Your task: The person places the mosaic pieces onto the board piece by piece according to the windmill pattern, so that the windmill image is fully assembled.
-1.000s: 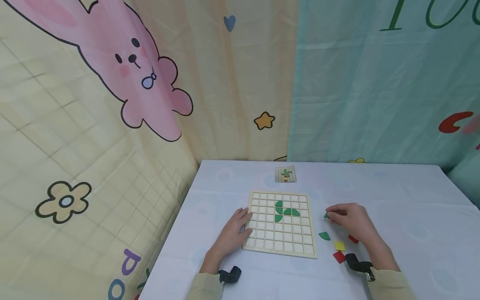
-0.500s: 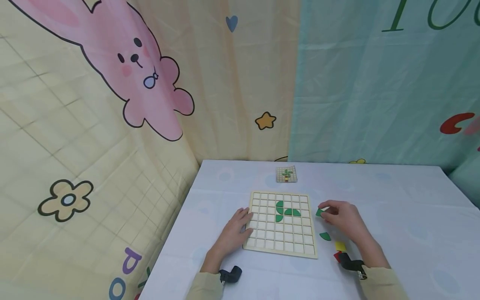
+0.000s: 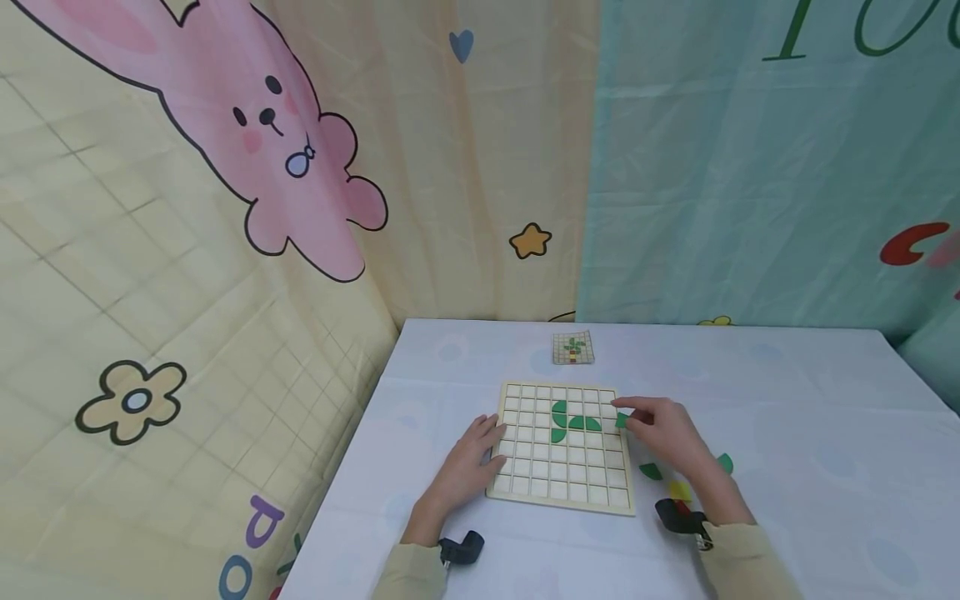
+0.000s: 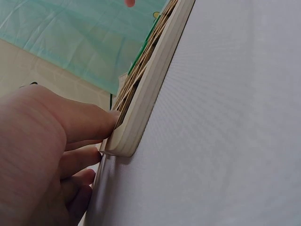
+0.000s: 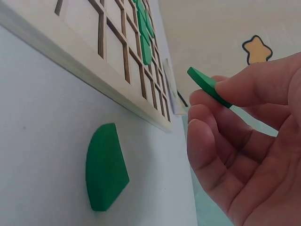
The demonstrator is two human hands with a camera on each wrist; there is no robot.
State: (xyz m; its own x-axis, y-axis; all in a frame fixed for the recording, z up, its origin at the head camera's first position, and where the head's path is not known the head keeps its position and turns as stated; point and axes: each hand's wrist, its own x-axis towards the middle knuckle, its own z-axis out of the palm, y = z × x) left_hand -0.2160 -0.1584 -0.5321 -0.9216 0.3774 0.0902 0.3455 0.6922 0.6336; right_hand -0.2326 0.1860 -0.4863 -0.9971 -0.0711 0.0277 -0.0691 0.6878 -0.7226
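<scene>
My right hand (image 3: 671, 429) pinches a green quarter-circle tile (image 5: 207, 87) between thumb and fingers, at the right edge of a pale wooden grid board (image 3: 536, 490). Several green tiles (image 3: 558, 414) like it sit in cells around the board's upper middle. Against the board's left edge rests my left hand (image 3: 468, 462), fingers spread and relaxed; its thumb (image 4: 94, 122) touches the frame in the left wrist view. A loose green tile (image 5: 106, 169) lies on the cloth just right of the board, below the right hand.
Near my right wrist lie a yellow square tile (image 3: 680, 488), a partly hidden red tile (image 3: 682, 506) and another green tile (image 3: 725, 463). A small pattern card (image 3: 573, 348) lies behind the board on the white-covered table (image 3: 825, 500). Printed curtains hang behind and left.
My right hand has carried the pinched green tile leftward from the cloth to the board's right edge. A green tile now shows beyond the right wrist. The left hand stays put.
</scene>
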